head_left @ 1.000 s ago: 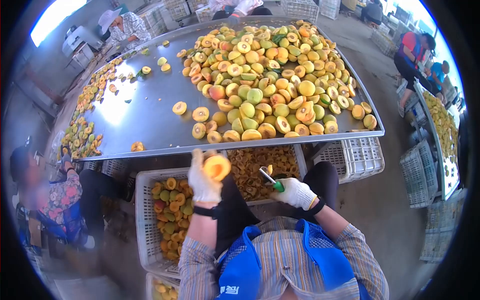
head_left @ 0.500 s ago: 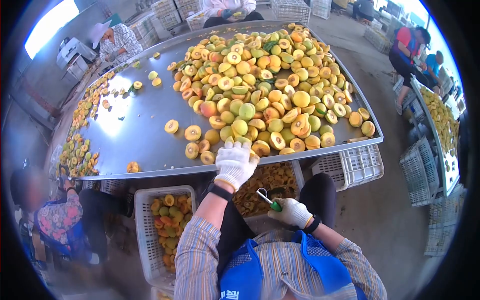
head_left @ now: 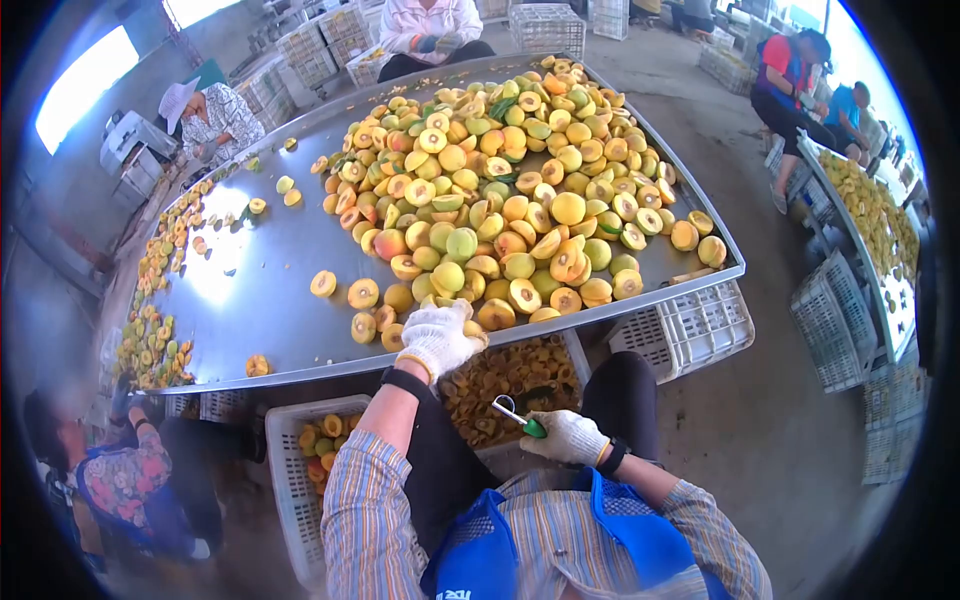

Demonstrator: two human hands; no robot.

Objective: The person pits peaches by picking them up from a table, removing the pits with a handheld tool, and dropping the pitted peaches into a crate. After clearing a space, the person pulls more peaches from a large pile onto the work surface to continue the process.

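Observation:
My left hand (head_left: 438, 338), in a white knit glove, is at the near edge of the metal table (head_left: 290, 335), its curled fingers against the heap of halved yellow-orange fruit (head_left: 470, 200). What its fingertips hold is hidden. My right hand (head_left: 566, 438), also gloved, is closed round the green handle of a small ring-tipped tool (head_left: 521, 416). That tool points up and left, over a crate of fruit pieces (head_left: 515, 385) beneath the table edge.
A white crate with fruit (head_left: 290, 470) stands at lower left, an upturned white crate (head_left: 685, 328) at right under the table. Co-workers sit at left (head_left: 130, 470), back left (head_left: 215, 120), far side (head_left: 430, 35) and at another table, right (head_left: 790, 75).
The view has shifted slightly, so the table and fruit appear lower left. My left hand remains at the heap's near edge, and my right hand still holds the tool.

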